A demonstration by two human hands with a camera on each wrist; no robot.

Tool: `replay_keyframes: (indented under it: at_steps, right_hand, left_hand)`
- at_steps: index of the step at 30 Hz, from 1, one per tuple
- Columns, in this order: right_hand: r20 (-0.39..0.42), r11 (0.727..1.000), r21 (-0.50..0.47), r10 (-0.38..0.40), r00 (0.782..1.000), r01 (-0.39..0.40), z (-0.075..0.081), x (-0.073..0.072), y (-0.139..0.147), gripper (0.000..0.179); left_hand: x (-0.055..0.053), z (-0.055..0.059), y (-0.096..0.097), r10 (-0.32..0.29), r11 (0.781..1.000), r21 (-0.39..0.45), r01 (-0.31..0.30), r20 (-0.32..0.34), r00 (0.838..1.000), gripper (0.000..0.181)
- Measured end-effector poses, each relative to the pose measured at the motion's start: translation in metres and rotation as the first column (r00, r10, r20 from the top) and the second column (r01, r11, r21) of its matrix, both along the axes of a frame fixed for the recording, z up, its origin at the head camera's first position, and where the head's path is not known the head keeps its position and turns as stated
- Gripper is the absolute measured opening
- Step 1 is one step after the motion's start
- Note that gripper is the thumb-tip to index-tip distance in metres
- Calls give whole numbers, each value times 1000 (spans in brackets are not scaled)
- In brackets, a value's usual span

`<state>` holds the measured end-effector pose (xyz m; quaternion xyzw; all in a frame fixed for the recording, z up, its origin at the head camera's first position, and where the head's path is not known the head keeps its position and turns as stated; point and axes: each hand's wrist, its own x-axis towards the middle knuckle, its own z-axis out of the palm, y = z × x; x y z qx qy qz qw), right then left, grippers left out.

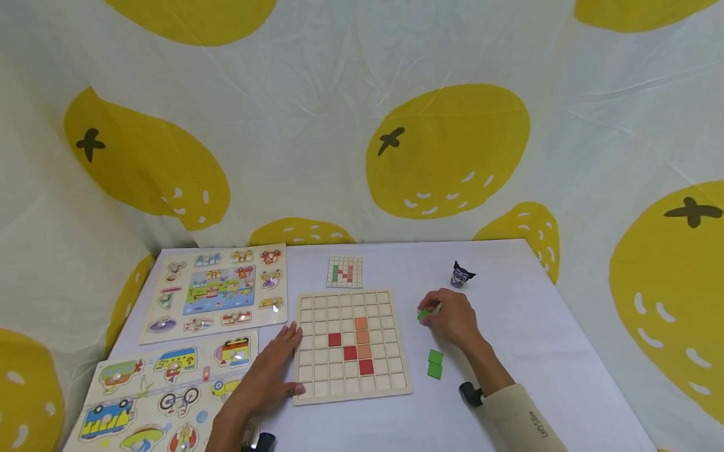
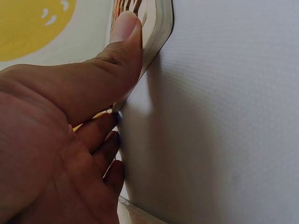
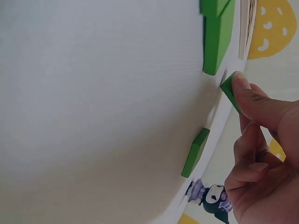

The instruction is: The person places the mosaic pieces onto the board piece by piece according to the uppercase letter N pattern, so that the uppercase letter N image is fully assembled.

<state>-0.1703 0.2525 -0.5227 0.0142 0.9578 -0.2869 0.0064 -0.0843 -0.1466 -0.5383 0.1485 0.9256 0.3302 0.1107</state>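
Note:
My right hand pinches a green square tile between thumb and fingers, to the right of the wooden grid board. On the board lie several tiles: a diagonal of red tiles and a column of orange tiles. Two green tiles lie on the table below the right hand, and the right wrist view shows another green tile near the hand. With fingers extended, my left hand rests along the board's left edge, its thumb touching the rim.
A small pattern card with green, red and orange squares lies behind the board. At the back right stands a small dark purple figurine. Two picture puzzle boards cover the left of the table, partly under the left arm.

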Motion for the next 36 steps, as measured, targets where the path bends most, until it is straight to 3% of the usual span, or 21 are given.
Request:
replay_keyframes:
  at_steps: [7, 15, 26, 36]
  right_hand:
    - [-23, 997, -72, -27, 999, 25, -1, 3, -6, 18]
    - [-62, 979, -203, 4, 998, -17, 3, 11, -33, 17]
    - [-25, 940, -337, 41, 999, -47, 5, 19, -74, 18]
    - [-5, 938, -343, 60, 998, -58, 2, 23, -105, 15]
  left_hand:
    - [0, -1, 1, 10, 1000, -2, -10, 7, 1000, 109]
    - [-1, -2, 2, 9, 1000, -2, -9, 22, 1000, 109]
    - [0, 0, 3, 13, 1000, 3, -13, 22, 1000, 109]
    - [1, 0, 3, 10, 1000, -3, -10, 16, 1000, 110]
